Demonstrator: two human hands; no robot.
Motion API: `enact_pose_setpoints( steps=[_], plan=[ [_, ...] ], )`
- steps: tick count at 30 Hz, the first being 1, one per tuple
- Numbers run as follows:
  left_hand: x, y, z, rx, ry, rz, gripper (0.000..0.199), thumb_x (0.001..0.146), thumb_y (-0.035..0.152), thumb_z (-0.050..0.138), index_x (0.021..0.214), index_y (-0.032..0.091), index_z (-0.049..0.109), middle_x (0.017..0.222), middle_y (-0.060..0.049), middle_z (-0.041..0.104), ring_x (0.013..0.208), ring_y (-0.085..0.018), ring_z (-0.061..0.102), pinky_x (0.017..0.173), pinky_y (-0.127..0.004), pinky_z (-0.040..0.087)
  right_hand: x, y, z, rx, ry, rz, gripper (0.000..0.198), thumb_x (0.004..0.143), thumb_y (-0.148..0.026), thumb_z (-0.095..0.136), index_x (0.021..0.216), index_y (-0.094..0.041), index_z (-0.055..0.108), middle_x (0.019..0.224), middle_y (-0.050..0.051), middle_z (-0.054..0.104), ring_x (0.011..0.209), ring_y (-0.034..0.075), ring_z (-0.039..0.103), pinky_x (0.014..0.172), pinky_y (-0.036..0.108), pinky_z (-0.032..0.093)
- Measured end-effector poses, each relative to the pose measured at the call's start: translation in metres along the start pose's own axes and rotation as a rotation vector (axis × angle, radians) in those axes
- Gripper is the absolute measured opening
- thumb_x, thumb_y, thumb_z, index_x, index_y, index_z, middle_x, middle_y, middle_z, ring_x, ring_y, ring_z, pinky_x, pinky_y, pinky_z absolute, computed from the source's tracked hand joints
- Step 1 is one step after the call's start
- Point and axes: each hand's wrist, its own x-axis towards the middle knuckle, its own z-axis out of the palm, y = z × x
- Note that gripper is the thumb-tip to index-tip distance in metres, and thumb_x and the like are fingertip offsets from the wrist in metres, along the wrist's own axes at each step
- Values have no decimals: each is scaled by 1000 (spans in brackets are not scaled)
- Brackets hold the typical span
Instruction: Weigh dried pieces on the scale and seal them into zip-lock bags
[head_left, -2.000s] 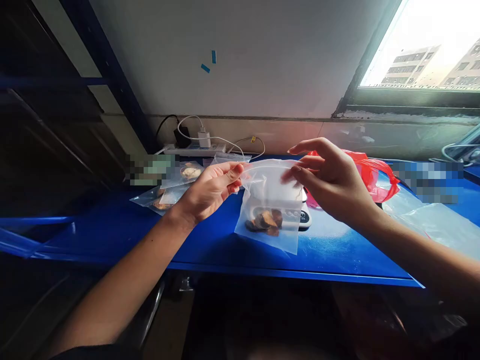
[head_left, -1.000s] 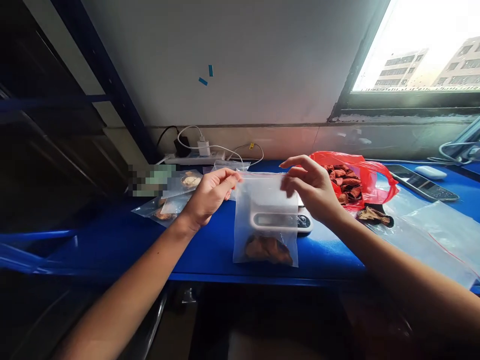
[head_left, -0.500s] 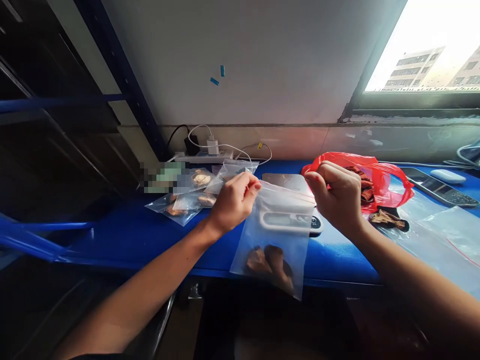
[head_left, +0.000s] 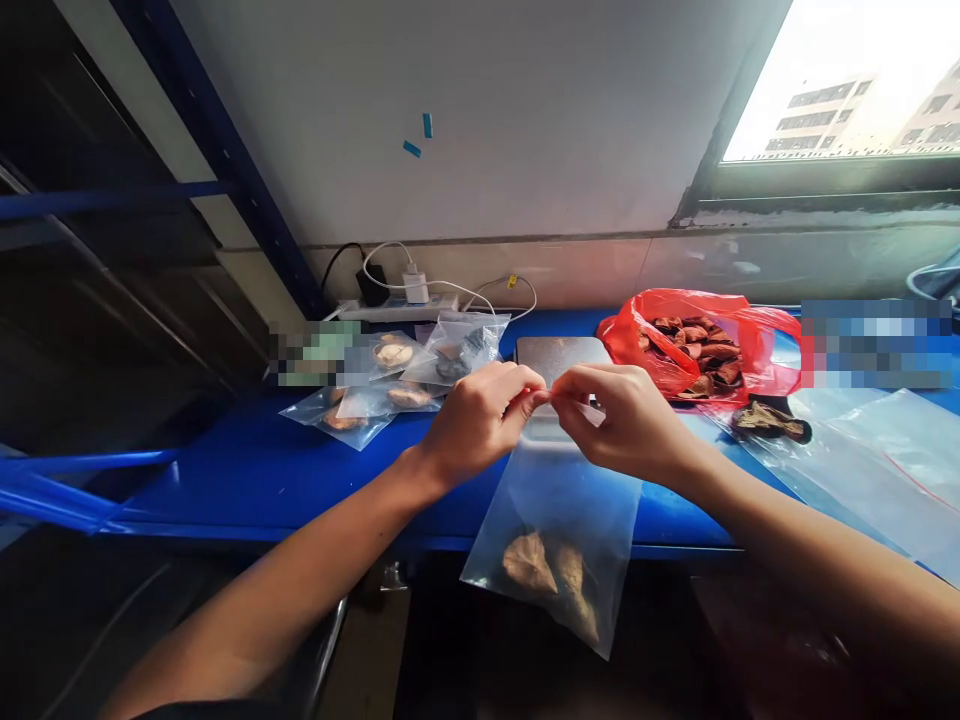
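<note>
A clear zip bag hangs from my fingers over the table's front edge. Dried brown pieces lie at its bottom. My left hand pinches the bag's top edge, closed. Right beside it, my right hand pinches the same edge, and the fingertips of both hands nearly meet. Behind the hands sits a scale with a metal plate, partly hidden by them and the bag. To the right stands an open red plastic bag holding several dark reddish dried slices.
Several filled clear bags lie on the blue table at left. A dark dried piece rests on flat plastic bags at right. A power strip with chargers runs along the wall, and blue shelf posts stand at left.
My right hand has moved left along the top of the zip bag, up to my left hand. The bag now hangs slightly lower in view, and the red bag's contents show more.
</note>
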Motion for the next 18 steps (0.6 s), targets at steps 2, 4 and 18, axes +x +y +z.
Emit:
enact_pose_setpoints(
  steps=[2,4,18],
  plan=[
    [0,2,-1,-3,9,-14,15,95,21,52,84,17,61,75,-1,63,69,-13,57,64,-25,44,0,-1,1,-28,25,-12,11,80,-19,53,74,-15,62,66,1,64,59,11,54,57,24,38],
    [0,4,0,6,17,-15,14,95,21,52,85,17,60,74,-1,62,68,-13,57,63,-25,44,0,-3,1,-47,45,-21,12,81,-20,53,73,-15,61,66,1,64,59,11,54,57,24,38],
    [5,3,-40,31,211,-203,15,93,28,56,82,20,60,64,2,61,60,-12,58,59,-26,45,9,-1,-7,-59,157,-74,6,77,-17,54,73,-18,58,66,-1,63,58,10,53,59,22,40]
  ],
)
